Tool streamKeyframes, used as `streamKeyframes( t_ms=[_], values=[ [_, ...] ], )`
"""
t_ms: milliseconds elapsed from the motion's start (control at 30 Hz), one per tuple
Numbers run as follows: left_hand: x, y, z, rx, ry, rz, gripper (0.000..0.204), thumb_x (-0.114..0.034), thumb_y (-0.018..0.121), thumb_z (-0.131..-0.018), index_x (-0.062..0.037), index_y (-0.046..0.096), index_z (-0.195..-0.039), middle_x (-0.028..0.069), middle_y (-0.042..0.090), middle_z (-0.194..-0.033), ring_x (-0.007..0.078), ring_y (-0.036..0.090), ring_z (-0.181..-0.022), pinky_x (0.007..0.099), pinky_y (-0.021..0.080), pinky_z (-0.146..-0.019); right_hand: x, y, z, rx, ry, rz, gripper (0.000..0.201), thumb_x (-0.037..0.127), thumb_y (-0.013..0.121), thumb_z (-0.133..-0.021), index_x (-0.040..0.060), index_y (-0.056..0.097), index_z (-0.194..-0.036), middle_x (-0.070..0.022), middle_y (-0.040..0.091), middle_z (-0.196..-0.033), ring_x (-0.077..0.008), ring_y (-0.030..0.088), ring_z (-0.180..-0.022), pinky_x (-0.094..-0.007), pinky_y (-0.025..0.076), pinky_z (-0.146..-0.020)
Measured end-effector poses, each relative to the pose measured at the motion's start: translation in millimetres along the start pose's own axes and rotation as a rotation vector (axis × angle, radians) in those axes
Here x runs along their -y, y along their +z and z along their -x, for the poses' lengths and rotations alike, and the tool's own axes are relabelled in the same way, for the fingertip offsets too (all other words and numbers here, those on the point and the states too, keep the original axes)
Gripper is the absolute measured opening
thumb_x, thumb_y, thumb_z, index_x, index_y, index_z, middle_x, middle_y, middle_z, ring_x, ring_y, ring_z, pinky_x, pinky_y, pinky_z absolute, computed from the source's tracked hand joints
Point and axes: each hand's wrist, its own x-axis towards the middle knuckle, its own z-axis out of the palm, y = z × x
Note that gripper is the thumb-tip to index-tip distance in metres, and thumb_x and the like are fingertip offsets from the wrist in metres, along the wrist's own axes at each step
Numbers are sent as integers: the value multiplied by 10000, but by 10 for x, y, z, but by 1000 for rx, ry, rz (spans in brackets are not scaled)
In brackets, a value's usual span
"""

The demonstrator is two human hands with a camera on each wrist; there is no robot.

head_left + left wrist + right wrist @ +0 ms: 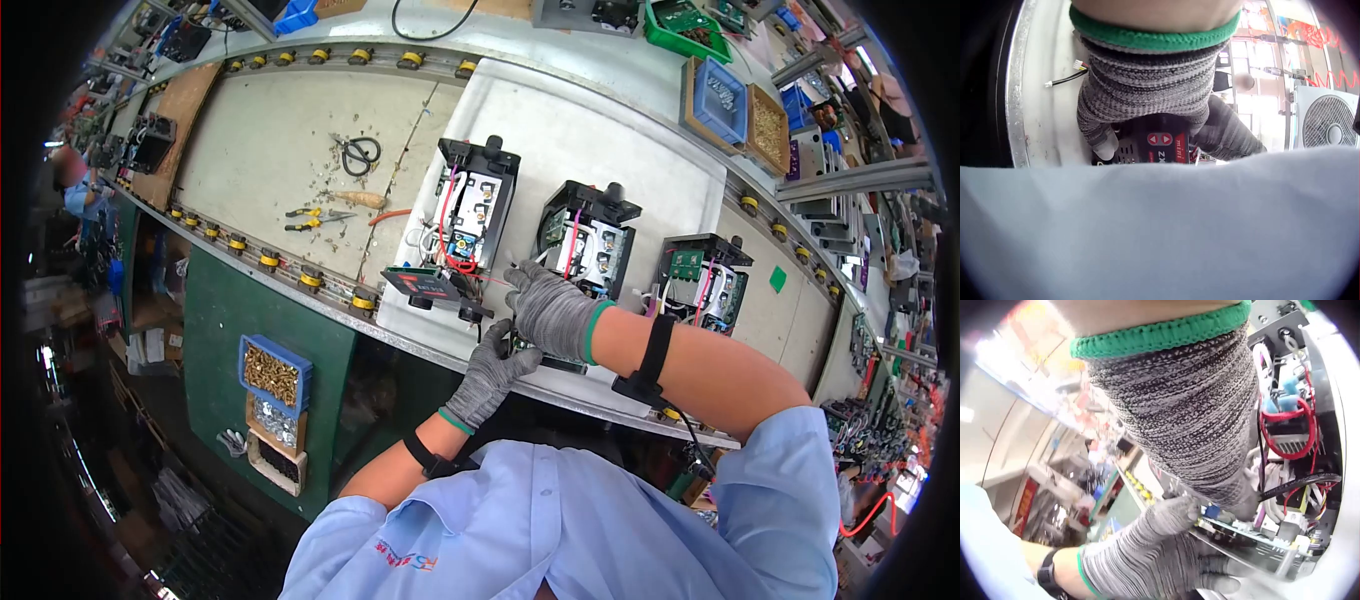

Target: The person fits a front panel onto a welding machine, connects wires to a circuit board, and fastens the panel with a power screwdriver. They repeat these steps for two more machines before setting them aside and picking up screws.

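White board carries three black-framed units. Middle unit sits between the other two. Right hand: fingers bent, at the circuit board beside the wires; grip hidden, can't tell. Left hand: fingers part-curled, gripping front panel at the unit's near end. Yellow-handled pliers lie left of the white board.

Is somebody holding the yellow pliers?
No, the pliers lie on the table, away from the left hand and the right hand.
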Motion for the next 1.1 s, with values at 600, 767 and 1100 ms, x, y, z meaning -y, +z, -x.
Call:
streamKeyframes(
  t_ms=[600, 767, 1100],
  values=[
    [-61, -236, -176, 125, -191, 127, 898, -359, 800, -819, -60, 269, -1478, 114, 598, -1239, 254, 664, -1009, 466, 589, -836, 1034, 1506, 924, -908, 942, -2283, 299, 271, 669, -957, 40, 674, -1147, 10, 605, -857, -95, 534, -765, -266, 478, -719],
    [-109, -242, -134, 102, -185, 103, 819, -351, 801, -816, -68, 329, -1423, 128, 604, -1235, 262, 673, -984, 468, 602, -798, 669, 1327, 530, -730, 1031, -2379, 285, 203, 746, -887, 1, 706, -1083, 42, 564, -691, -89, 489, -589, -254, 425, -564],
    [-216, -111, 0, 44, -176, -18, 1002, -383, 829, -790, 23, 245, -1497, 112, 561, -1201, 193, 645, -919, 365, 611, -757, 591, 998, 560, -325, 1233, -963, 318, 372, 629, -877, 78, 739, -929, -149, 738, -916, -325, 713, -865, -467, 549, -782]
  ],
)
